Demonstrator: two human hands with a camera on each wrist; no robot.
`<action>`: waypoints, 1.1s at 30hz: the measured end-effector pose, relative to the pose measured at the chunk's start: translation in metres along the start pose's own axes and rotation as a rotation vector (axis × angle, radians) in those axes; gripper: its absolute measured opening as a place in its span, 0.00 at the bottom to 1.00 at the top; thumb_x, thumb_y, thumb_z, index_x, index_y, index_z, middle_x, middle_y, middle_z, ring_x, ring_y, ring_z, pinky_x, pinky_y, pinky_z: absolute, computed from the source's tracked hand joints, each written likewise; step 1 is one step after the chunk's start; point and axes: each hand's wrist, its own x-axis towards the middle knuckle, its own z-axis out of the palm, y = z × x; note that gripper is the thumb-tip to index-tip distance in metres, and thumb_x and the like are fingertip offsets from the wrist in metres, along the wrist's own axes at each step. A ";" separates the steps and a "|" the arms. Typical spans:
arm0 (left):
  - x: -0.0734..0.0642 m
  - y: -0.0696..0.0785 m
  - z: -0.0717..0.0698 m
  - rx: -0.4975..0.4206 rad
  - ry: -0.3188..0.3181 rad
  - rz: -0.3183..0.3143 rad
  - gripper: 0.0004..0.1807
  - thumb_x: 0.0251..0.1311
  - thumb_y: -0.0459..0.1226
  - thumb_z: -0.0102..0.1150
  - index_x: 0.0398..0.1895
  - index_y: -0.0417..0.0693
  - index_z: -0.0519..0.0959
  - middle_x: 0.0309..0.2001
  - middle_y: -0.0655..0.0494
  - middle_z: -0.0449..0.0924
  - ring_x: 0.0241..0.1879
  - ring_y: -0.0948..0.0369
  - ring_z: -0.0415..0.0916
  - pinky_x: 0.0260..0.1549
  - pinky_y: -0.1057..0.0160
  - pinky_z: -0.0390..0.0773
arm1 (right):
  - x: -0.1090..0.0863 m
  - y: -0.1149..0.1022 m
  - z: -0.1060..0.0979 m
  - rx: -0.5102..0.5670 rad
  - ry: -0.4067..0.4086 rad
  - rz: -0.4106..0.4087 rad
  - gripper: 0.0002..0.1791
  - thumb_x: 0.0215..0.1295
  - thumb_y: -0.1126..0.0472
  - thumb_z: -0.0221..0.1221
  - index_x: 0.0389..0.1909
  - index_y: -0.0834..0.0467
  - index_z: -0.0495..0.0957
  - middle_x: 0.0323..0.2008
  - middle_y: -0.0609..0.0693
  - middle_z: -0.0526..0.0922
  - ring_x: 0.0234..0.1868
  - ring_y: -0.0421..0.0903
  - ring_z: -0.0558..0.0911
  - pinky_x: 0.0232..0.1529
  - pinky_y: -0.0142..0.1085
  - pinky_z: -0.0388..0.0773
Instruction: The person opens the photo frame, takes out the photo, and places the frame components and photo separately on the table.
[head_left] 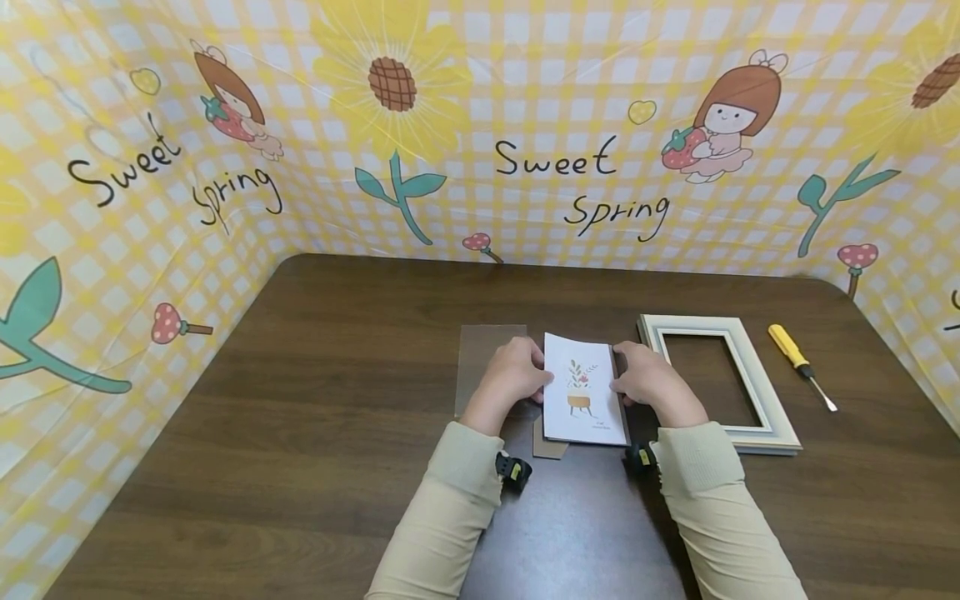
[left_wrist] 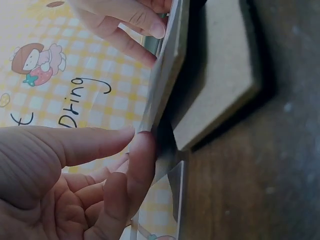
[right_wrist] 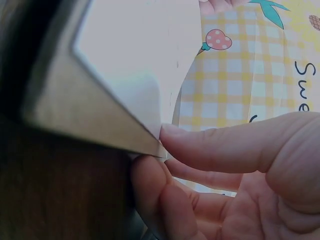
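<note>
A white card printed with a potted plant (head_left: 580,390) lies against a brown board (head_left: 622,417), which shows along the card's right side. My left hand (head_left: 513,371) pinches the left edge between thumb and forefinger. At the right edge, my right hand (head_left: 651,382) pinches card and board together, its thumb on the card's face in the right wrist view. Beneath them is a tan cardboard piece (left_wrist: 225,65); whether it joins the board I cannot tell. A clear sheet (head_left: 480,358) is partly hidden behind my left hand.
A cream picture frame (head_left: 761,392) with an open middle lies to the right of my right hand. Beyond it is a yellow-handled screwdriver (head_left: 795,354). Patterned cloth (head_left: 570,100) rises along the back and sides of the brown wooden table (head_left: 262,433).
</note>
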 end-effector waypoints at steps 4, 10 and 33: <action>0.001 0.000 0.000 0.007 0.003 0.012 0.14 0.62 0.35 0.66 0.48 0.39 0.78 0.24 0.51 0.80 0.20 0.60 0.82 0.31 0.64 0.74 | 0.001 0.000 0.000 -0.008 -0.003 0.009 0.34 0.66 0.71 0.58 0.71 0.72 0.58 0.61 0.74 0.70 0.27 0.46 0.85 0.37 0.41 0.79; 0.003 0.001 0.000 -0.018 -0.001 0.031 0.15 0.62 0.34 0.66 0.50 0.40 0.77 0.21 0.53 0.80 0.20 0.60 0.82 0.29 0.65 0.70 | 0.001 0.000 0.000 -0.007 -0.011 0.027 0.34 0.67 0.70 0.58 0.71 0.71 0.58 0.60 0.72 0.72 0.28 0.46 0.84 0.38 0.41 0.78; 0.004 -0.003 -0.015 -0.200 -0.001 0.086 0.14 0.64 0.32 0.62 0.52 0.40 0.77 0.30 0.48 0.85 0.25 0.55 0.83 0.26 0.66 0.70 | -0.001 0.001 -0.001 -0.029 -0.019 -0.024 0.33 0.68 0.69 0.56 0.71 0.73 0.57 0.63 0.74 0.68 0.27 0.46 0.84 0.40 0.44 0.78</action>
